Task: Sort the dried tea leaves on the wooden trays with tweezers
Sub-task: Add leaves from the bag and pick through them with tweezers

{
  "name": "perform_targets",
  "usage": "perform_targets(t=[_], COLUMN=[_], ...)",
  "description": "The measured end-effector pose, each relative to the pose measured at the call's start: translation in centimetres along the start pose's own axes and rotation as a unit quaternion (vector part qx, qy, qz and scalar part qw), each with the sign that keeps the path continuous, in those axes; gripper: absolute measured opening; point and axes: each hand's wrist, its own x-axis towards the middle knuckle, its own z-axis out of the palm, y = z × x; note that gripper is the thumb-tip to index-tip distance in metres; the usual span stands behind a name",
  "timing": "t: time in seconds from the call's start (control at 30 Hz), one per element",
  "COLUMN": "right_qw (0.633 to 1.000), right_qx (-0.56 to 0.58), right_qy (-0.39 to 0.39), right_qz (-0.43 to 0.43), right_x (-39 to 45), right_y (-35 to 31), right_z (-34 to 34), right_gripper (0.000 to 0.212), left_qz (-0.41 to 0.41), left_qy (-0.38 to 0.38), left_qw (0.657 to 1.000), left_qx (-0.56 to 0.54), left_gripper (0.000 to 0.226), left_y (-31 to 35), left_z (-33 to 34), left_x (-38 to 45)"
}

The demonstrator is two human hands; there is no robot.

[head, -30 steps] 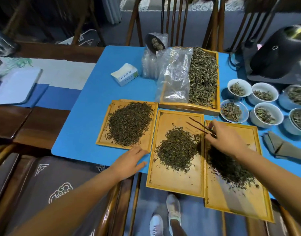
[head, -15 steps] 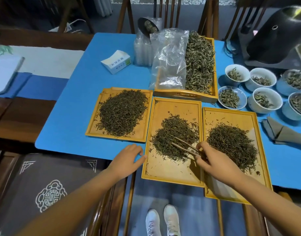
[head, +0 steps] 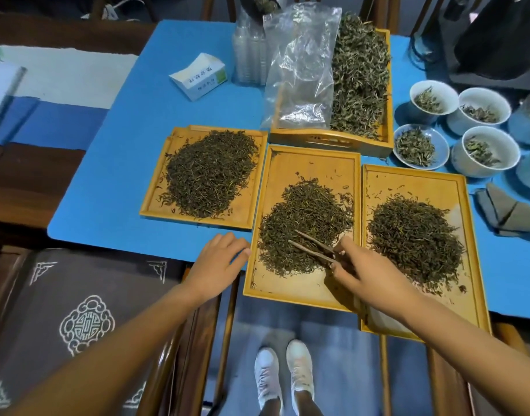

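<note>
I am pinching the tweezers [head: 313,247] in my right hand [head: 368,271], their length pointing toward ten o'clock over the tea pile [head: 302,223] on the middle tray [head: 311,163]; my left hand [head: 218,262] is lying relaxed, touching the tray's left edge.

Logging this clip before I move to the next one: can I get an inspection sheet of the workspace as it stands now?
Surface: blue table top, its near edge overhung by two trays.
Job's things: left tray, middle tray and right tray each hold a pile of dark leaves; tweezers lie over the middle pile, tips apart.
Clutter: deeper tray of lighter leaves with a plastic bag; white box; leaf-filled bowls; folded grey cloth.
Grippers: right hand pinches the tweezers; left hand rests open at the middle tray's left edge.
Cables: a dark cord by the far right corner.
Surroundings: wooden chairs, patterned cushion.
</note>
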Motion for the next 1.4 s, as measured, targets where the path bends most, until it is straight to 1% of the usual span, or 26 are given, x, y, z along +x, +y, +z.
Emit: perform_targets(t=[0.13,0.23,0.4,0.57,0.63,0.73,0.97,1.1,1.23,1.33,1.4], right_qw=[1.000,1.000,1.000,0.997,0.997,0.998,0.999,0.999,0.995,0.998,0.999], right_qx=[-0.018,0.001,0.017,0.059,0.055,0.044,0.017,0.012,-0.050,-0.044,-0.023], right_qy=[-0.018,0.011,-0.020,0.045,0.056,0.046,-0.025,-0.031,-0.066,-0.036,-0.020], right_qz=[-0.013,0.000,-0.015,0.009,0.011,0.010,-0.023,-0.042,-0.049,-0.020,-0.020], right_x=[-0.4,-0.7,-1.1,-0.5,0.3,1.5,1.6,0.2,-1.2,-1.3,-1.1], right_y=[-0.1,-0.1,-0.5,-0.6,-0.9,-1.6,-2.2,-1.9,-1.3,-1.0,-1.2], right_z=[0.6,1.0,1.6,1.4,1.1,1.0,0.6,0.3,0.8,0.8,0.7], right_gripper=[0.020,0.018,0.018,0.018,0.018,0.018,0.019,0.019,0.024,0.023,0.021], left_qz=[-0.009,-0.016,-0.022,-0.025,-0.027,-0.030,-0.033,-0.034,-0.033,-0.032,-0.033], left_qy=[0.000,-0.001,-0.005,-0.004,-0.006,-0.010,-0.018,-0.018,-0.019,-0.018,-0.018], left_qw=[1.000,1.000,1.000,1.000,1.000,0.999,0.999,0.999,0.999,0.999,0.999], left_qx=[-0.002,-0.004,-0.004,-0.006,-0.007,-0.009,-0.014,-0.020,-0.015,-0.016,-0.018], left_gripper=[0.020,0.020,0.019,0.019,0.019,0.019,0.020,0.019,0.020,0.020,0.020], left_y=[0.2,0.3,0.2,0.2,0.1,0.1,-0.1,-0.1,-0.1,-0.1,-0.1], left_z=[-0.1,0.0,0.1,0.1,0.2,0.1,0.2,0.1,0.1,0.1,0.1], left_x=[0.0,0.0,0.0,0.0,0.0,0.1,0.1,0.1,0.1,0.1,0.1])
